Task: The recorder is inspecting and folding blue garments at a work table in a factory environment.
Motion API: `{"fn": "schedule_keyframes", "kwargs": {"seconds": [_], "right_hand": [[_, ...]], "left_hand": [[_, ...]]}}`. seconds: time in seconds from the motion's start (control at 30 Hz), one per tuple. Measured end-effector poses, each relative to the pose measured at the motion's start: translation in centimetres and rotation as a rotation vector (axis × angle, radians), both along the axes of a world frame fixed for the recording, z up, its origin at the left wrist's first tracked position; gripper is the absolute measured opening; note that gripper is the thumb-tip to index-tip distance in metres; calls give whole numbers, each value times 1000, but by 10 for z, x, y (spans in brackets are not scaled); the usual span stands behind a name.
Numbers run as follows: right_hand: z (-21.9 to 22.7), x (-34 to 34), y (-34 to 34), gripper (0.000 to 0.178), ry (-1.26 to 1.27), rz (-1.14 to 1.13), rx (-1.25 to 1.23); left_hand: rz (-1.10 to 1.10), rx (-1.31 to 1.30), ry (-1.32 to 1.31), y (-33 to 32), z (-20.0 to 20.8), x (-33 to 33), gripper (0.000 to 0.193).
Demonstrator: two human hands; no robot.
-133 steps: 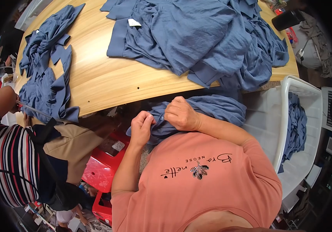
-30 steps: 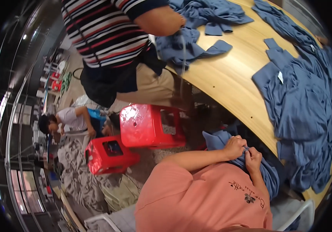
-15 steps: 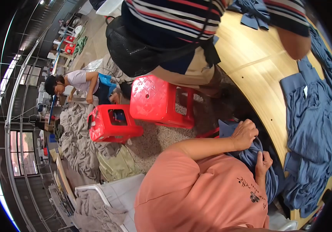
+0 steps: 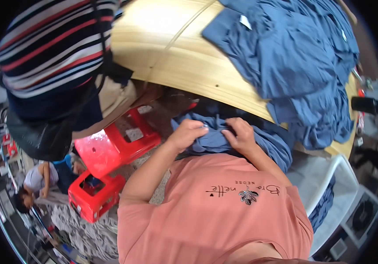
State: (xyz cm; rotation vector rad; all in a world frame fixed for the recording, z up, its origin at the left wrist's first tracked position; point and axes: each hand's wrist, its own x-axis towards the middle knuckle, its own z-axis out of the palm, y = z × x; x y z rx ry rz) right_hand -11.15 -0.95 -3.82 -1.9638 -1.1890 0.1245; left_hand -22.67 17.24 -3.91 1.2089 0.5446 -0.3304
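A blue garment (image 4: 213, 141) lies bunched across my lap, beside the edge of the wooden table. My left hand (image 4: 186, 135) pinches its cloth between thumb and fingers. A short way to the right, my right hand (image 4: 242, 136) grips another part of the same cloth. The fabric between the two hands is gathered and slightly raised. Its lower part drapes to the right beside my right forearm.
On the pale wooden table (image 4: 176, 48) lies a heap of blue garments (image 4: 286, 57). A white plastic bin (image 4: 338, 185) with blue cloth stands at the right. At left are red stools (image 4: 103, 152), a person in a striped shirt (image 4: 57, 48), a crouching person (image 4: 41, 180) and grey cloth (image 4: 85, 235).
My view has swung toward the table, so the stools and people sit further left. Both hands still hold the blue garment; my left hand has shifted its grip and the hands now lie side by side.
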Motion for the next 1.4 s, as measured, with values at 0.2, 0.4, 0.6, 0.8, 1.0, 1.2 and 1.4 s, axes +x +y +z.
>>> {"fn": "schedule_keyframes", "kwargs": {"seconds": [0.2,0.4,0.6,0.8,1.0,1.2,1.4], "right_hand": [[16,-5,22,41,-99,346,145],[-1,-15,21,27,-10,370,93],[-3,-14,11,12,-193,385,27],[-6,-17,-3,10,-421,65,-168],[-13,-20,-6,10,-372,91,88],[-15,-20,-9,15,-267,205,81],[-13,-16,-16,15,-239,150,96]], "left_hand": [[96,-254,-31,-2,7,-14,20],[37,587,-83,-6,11,-20,18],[-323,1158,-595,-5,-9,37,29],[-553,1030,-610,-2,-15,74,6],[-518,824,-567,1,5,60,9],[-511,513,-230,4,-6,43,9],[-592,526,-152,-8,-15,46,10]]}}
